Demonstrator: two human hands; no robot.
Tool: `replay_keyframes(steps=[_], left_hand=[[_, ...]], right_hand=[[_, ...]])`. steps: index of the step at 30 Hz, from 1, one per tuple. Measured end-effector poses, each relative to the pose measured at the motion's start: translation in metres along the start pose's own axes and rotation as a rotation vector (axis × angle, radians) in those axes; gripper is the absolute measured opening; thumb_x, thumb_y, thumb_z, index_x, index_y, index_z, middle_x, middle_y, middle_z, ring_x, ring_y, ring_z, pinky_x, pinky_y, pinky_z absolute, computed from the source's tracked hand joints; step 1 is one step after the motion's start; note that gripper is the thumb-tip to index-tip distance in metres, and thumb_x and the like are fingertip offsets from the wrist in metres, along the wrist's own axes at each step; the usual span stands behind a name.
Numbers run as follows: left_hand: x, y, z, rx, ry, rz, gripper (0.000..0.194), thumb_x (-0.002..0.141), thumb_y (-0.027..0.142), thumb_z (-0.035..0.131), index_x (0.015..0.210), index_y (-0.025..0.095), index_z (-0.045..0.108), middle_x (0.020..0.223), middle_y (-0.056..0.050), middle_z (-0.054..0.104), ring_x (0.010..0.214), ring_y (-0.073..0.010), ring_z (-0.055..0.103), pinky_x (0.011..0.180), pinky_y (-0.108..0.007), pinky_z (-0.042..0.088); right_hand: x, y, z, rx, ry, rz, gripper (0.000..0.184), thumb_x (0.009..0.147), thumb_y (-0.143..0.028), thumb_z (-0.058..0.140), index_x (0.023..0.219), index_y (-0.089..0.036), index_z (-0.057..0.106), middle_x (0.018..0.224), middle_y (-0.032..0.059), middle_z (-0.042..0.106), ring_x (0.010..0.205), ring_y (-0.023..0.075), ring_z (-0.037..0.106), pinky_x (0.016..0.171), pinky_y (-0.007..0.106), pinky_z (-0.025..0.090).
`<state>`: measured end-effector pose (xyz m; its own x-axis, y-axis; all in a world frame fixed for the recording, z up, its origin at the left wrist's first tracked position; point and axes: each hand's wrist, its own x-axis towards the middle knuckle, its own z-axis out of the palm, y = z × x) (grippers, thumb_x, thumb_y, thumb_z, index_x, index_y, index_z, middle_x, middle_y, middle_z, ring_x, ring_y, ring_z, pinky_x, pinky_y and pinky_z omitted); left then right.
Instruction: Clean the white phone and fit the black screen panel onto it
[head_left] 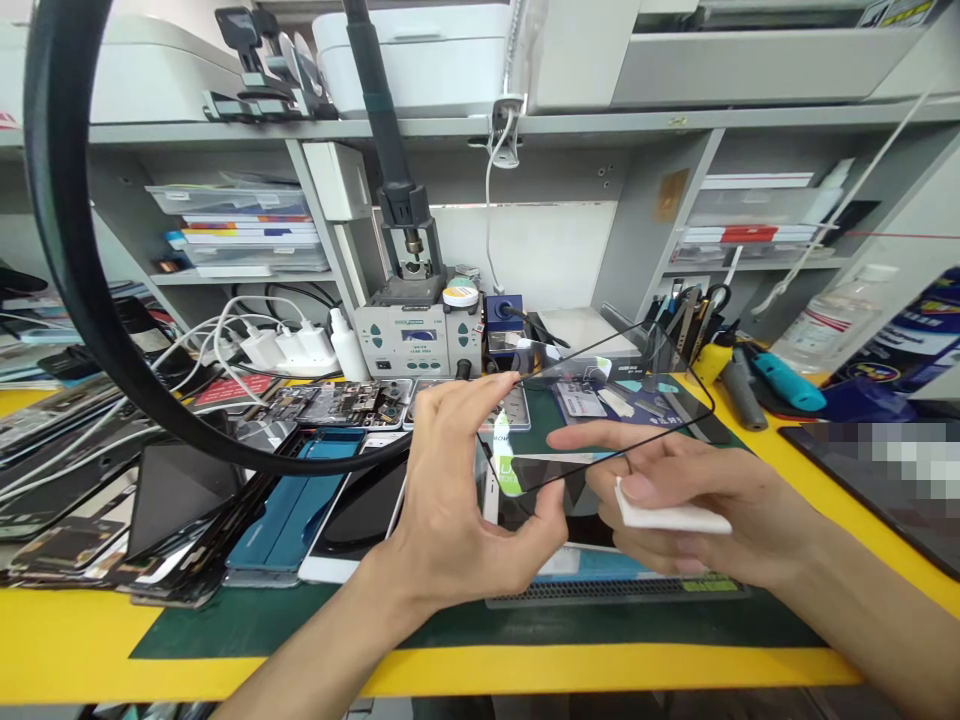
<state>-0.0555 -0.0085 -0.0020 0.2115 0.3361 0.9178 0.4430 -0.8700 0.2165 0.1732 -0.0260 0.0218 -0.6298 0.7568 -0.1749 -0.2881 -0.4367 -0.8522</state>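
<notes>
A clear screen protector glass [600, 405] with a thin black border is held up above the desk, tilted. My left hand [457, 490] pinches its near left end by the edges, thumb below and fingers above. My right hand [675, 500] touches the glass's near edge with its fingertips and clamps a small white wipe [667, 515] under the thumb. Below the hands a phone [555, 545] lies flat on a dark work plate [615, 590].
Many phones and screens [187, 500] are piled at the left. A rework station [416, 335], chargers [285, 345], a tool holder [686, 315], a blue-handled tool [784, 380] and a bottle [832, 320] stand behind. A black ring [67, 250] arcs across the left. Yellow desk edge [525, 670].
</notes>
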Motion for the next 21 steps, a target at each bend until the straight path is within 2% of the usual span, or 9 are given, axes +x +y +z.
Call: replay_keyframes(steps=[11, 17, 21], left_hand=[[0.0002, -0.0005, -0.0002, -0.004, 0.005, 0.027, 0.076, 0.071, 0.016, 0.077, 0.14, 0.006, 0.046, 0.127, -0.021, 0.063, 0.116, -0.0311, 0.057, 0.098, -0.051, 0.05], [-0.0003, 0.0008, -0.0013, -0.011, 0.015, 0.017, 0.075, 0.072, 0.016, 0.076, 0.14, 0.007, 0.046, 0.127, -0.02, 0.064, 0.115, -0.0305, 0.057, 0.098, -0.05, 0.05], [0.0003, -0.0005, 0.0001, -0.011, 0.01, 0.016, 0.075, 0.071, 0.016, 0.076, 0.14, 0.008, 0.047, 0.127, -0.02, 0.064, 0.116, -0.0308, 0.057, 0.098, -0.05, 0.05]], right_hand=[[0.0003, -0.0015, 0.0003, -0.006, 0.024, 0.011, 0.042, 0.083, -0.023, 0.078, 0.124, -0.019, 0.073, 0.051, -0.0068, 0.047, 0.04, 0.0062, 0.04, 0.04, 0.018, 0.037], [0.0014, -0.0033, 0.0039, -0.031, 0.03, 0.018, 0.03, 0.083, -0.024, 0.078, 0.113, -0.018, 0.075, 0.053, -0.0039, 0.053, 0.039, 0.0055, 0.041, 0.041, 0.018, 0.037], [0.0005, -0.0024, 0.0041, -0.041, 0.036, 0.007, 0.036, 0.084, -0.023, 0.077, 0.12, -0.018, 0.074, 0.053, -0.0044, 0.053, 0.039, 0.0061, 0.042, 0.041, 0.018, 0.037]])
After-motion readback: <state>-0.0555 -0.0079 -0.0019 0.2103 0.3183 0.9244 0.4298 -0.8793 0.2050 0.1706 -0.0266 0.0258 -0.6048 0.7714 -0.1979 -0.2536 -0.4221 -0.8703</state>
